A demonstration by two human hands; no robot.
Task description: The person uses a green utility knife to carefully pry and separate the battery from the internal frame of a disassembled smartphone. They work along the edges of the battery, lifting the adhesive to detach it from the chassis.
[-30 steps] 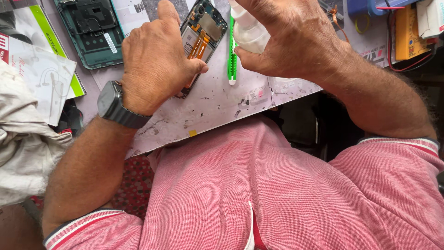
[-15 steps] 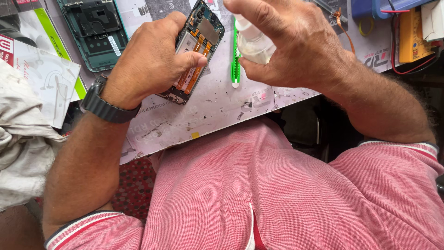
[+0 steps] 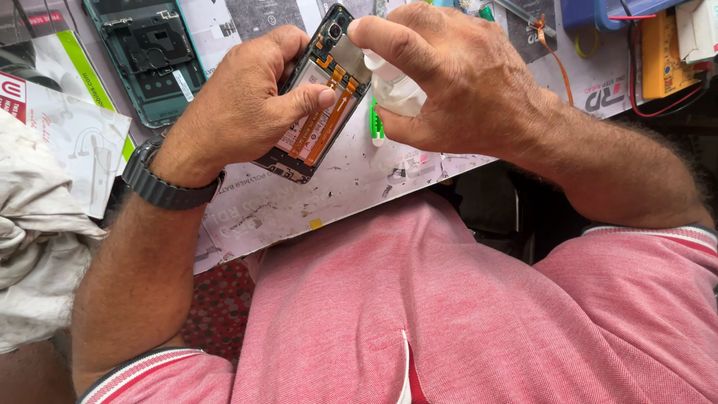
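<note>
My left hand [image 3: 243, 101] grips an opened phone [image 3: 318, 112] with its back off, orange flex cables and battery showing; the thumb lies across the cables. The phone is tilted up off the work mat [image 3: 329, 194]. My right hand [image 3: 449, 82] is closed around a small white plastic bottle [image 3: 393, 86], held right against the phone's upper right edge, with the index finger stretched over the bottle's top near the phone's camera end. A black watch [image 3: 161, 187] sits on my left wrist.
A teal phone back cover [image 3: 149, 56] lies at the upper left of the mat. A green tool [image 3: 376, 129] rests under my right hand. White cloth [image 3: 37, 247] and paper packaging [image 3: 75, 135] sit left. A yellow meter [image 3: 662, 52] with red and black leads stands at the upper right.
My left hand has lifted and turned the phone so its open back faces up. My right hand has brought the bottle closer against the phone's top edge.
</note>
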